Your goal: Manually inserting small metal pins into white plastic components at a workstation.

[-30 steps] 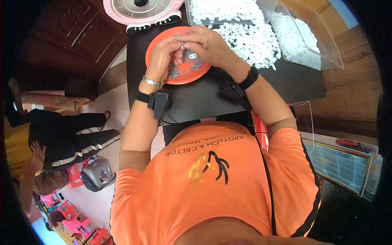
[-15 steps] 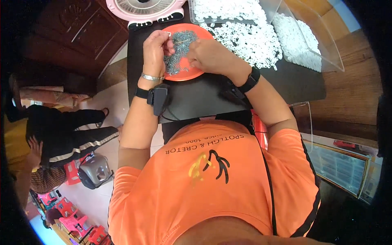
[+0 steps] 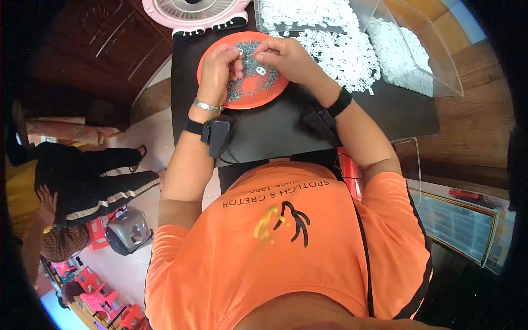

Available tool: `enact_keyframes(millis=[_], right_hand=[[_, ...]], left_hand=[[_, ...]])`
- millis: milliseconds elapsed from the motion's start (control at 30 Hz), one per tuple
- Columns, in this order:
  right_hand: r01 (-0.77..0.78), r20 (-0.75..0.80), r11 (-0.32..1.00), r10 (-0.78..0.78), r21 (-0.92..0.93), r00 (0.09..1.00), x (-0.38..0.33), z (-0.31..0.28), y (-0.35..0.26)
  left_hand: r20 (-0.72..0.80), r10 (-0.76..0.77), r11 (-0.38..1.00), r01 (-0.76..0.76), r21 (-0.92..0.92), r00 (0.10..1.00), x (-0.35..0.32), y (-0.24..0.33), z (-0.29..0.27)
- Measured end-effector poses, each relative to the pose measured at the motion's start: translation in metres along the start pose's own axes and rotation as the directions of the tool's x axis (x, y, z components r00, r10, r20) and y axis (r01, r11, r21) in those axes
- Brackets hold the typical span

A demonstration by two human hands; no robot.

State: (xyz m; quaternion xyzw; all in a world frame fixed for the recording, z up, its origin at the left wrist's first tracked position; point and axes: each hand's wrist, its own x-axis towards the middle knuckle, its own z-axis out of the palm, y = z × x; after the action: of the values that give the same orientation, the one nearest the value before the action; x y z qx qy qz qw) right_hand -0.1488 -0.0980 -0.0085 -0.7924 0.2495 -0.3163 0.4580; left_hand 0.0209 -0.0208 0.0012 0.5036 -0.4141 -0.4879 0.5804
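Both my hands meet over a round orange-red plate (image 3: pixel 204 77) holding a heap of small grey screws (image 3: pixel 237 91). My left hand (image 3: pixel 221 63) is closed, pinching a small white plastic piece (image 3: pixel 240 51) at its fingertips. Opposite it, my right hand (image 3: pixel 286 56) pinches a thin, screw-like thing (image 3: pixel 248 55), its tip close to that white piece. Just below the right fingers shows another white piece with two holes (image 3: pixel 261 70); whether it lies on the screws or hangs from the hand I cannot tell.
Many white plastic pieces (image 3: pixel 344 63) lie spread on the dark table (image 3: pixel 264 132). Behind and right of them stand clear bins (image 3: pixel 404 60) filled with the same. A pink fan (image 3: pixel 192 16) stands at the far left. Another person (image 3: pixel 93 181) is to my left.
My right hand has shifted up toward my left fingertips and now pinches beside the white piece. A two-holed white piece has come into sight below it. The left hand moved slightly right.
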Motion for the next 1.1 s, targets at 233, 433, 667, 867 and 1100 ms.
enact_keyframes(millis=[233, 433, 667, 867, 1100], right_hand=[[-0.102, 0.019, 0.953, 0.101, 0.287, 0.995, 0.001, -0.005, -0.008], [-0.059, 0.009, 0.914, 0.060, 0.400, 0.998, 0.003, -0.004, 0.004], [0.018, 0.021, 0.897, -0.031, 0.441, 0.999, 0.003, -0.004, 0.003], [0.080, 0.001, 0.952, -0.084, 0.296, 0.996, 0.002, -0.005, 0.000], [0.110, -0.008, 0.994, -0.110, 0.011, 0.994, 0.000, -0.009, -0.009]], left_hand=[[0.079, -0.038, 0.999, 0.038, 0.003, 0.996, -0.001, -0.004, 0.003], [0.156, -0.078, 0.988, 0.056, 0.141, 0.985, -0.002, -0.004, 0.006], [0.120, -0.040, 0.972, 0.011, 0.234, 0.992, -0.004, -0.006, 0.011], [0.098, -0.009, 0.958, -0.019, 0.285, 0.995, -0.006, -0.005, 0.014], [0.126, 0.115, 0.883, -0.159, 0.440, 0.985, -0.006, -0.005, 0.011]])
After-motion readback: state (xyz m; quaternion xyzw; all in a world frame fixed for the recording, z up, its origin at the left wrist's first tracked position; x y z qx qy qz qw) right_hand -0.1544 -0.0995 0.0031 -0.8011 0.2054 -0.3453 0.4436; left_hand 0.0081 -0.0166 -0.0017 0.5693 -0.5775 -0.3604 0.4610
